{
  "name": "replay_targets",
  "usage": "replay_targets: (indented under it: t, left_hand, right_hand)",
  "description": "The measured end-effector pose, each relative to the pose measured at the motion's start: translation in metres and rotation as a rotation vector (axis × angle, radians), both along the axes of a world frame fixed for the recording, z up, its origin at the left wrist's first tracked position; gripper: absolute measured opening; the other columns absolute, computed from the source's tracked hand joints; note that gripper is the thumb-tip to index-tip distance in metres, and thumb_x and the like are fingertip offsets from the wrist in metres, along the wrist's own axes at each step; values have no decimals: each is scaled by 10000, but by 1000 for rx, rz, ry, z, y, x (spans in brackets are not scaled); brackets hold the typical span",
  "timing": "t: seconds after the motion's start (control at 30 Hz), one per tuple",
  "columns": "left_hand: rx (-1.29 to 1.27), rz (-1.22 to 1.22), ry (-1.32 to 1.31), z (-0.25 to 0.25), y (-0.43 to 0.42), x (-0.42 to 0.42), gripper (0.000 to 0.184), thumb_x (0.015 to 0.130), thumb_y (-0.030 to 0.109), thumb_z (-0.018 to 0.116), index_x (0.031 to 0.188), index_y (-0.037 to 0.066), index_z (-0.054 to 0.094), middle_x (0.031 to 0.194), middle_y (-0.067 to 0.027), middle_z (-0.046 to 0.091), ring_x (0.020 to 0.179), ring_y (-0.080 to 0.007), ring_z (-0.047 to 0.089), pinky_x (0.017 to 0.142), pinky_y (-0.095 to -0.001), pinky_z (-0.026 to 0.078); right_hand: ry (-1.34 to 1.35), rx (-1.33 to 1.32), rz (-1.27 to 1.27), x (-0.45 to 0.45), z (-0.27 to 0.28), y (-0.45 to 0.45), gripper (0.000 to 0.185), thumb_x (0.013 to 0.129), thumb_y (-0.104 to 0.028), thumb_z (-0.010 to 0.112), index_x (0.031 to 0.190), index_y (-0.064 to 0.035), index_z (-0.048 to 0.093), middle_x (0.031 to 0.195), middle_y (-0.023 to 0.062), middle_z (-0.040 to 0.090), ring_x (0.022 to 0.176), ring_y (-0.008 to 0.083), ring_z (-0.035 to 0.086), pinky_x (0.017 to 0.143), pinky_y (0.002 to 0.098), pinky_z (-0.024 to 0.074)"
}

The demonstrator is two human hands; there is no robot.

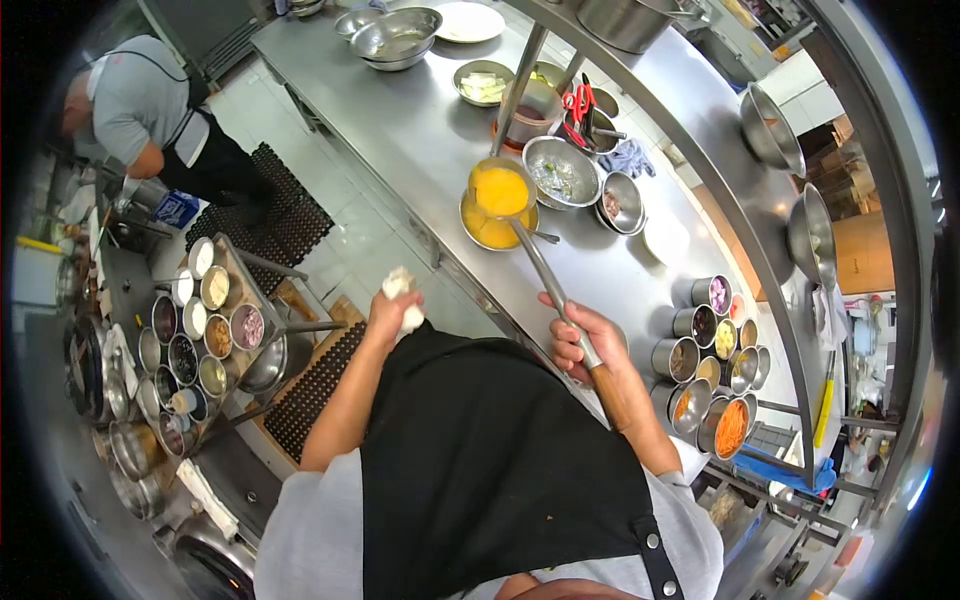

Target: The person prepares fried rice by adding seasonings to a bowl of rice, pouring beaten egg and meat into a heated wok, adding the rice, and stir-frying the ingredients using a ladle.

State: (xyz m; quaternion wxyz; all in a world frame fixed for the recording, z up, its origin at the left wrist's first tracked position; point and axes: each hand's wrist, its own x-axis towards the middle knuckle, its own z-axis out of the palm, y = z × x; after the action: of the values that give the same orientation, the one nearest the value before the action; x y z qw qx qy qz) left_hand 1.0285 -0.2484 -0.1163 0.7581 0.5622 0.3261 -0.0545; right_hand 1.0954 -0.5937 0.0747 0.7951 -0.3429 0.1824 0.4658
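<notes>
My right hand [592, 340] is wrapped round the long handle of a metal ladle [546, 272], whose grip end is wooden. The ladle's bowl holds yellow liquid that looks like beaten egg [500, 192]. It is over, or at the rim of, a metal bowl [492, 236] with more of the same yellow liquid; a spoon handle [546, 237] sticks out of that bowl. My left hand [395, 312] is closed round a crumpled white cloth [400, 284], in front of the counter's edge.
On the steel counter [400, 110] stand a wet metal bowl [562, 172], red-handled scissors [578, 105] and several ingredient tins [730, 430]. A rail [690, 140] crosses the right side. Left are a rack of tins [240, 275] and a co-worker [150, 105] bending over.
</notes>
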Motion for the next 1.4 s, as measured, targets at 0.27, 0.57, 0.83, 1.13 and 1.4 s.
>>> replay_targets:
  t: [0.27, 0.57, 0.83, 1.13, 1.4]
  left_hand:
    - [752, -264, 646, -231, -18, -274, 418, 762, 302, 774, 1036, -10, 730, 1049, -250, 732, 1007, -387, 712, 845, -475, 548]
    - [976, -760, 634, -257, -122, -509, 207, 910, 286, 640, 1024, 251, 810, 950, -128, 756, 903, -314, 731, 854, -463, 556]
    - [889, -219, 831, -256, -158, -514, 314, 835, 361, 720, 997, 103, 793, 916, -240, 740, 948, -371, 731, 871, -475, 545]
    - [329, 342, 850, -127, -102, -485, 490, 744, 204, 818, 1152, -39, 694, 1125, -217, 730, 1062, -364, 702, 918, -419, 529]
    - [188, 454, 819, -172, -117, -658, 474, 765, 232, 820, 1124, -52, 700, 1082, -235, 734, 1006, -371, 712, 875, -418, 541]
  right_hand:
    - [-197, -23, 100, 18, 27, -37, 438, 1057, -286, 524, 1438, -74, 476, 674, -30, 443, 479, 106, 435, 479, 293, 402]
    - [-94, -16, 203, 34, -10, -52, 406, 1061, -263, 517, 1404, -49, 477, 681, -31, 454, 502, 114, 459, 499, 317, 453]
    - [-33, 18, 193, 19, -21, -41, 379, 1052, -257, 546, 1370, -66, 468, 693, -18, 466, 518, 129, 467, 507, 320, 431]
    - [-112, -189, 229, -50, -18, -2, 386, 1063, -295, 524, 1386, -85, 508, 677, -43, 428, 508, 109, 406, 518, 311, 403]
    - [-306, -239, 464, -196, -8, 90, 362, 1054, -245, 510, 1393, -118, 515, 655, -15, 427, 479, 126, 435, 500, 327, 432]
